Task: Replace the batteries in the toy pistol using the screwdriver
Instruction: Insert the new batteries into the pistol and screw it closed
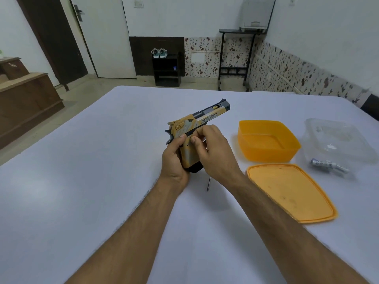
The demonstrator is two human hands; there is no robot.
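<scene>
A gold, grey and black toy pistol (pixel 202 117) is held upright above the white table (pixel 82 160), its barrel pointing away and to the right. My left hand (pixel 174 158) is wrapped around its grip from the left. My right hand (pixel 215 154) pinches the frame just above the grip with thumb and fingers. A thin dark screwdriver shaft (pixel 208 183) sticks out downward below my right hand; its handle is hidden, and whether the hand holds it is unclear. Batteries (pixel 328 166) lie on the table at the far right.
An open orange container (pixel 266 140) stands right of the pistol, with its orange lid (pixel 291 191) lying flat in front of it. A clear plastic box (pixel 338 140) sits at the far right. The table's far edge runs behind the pistol.
</scene>
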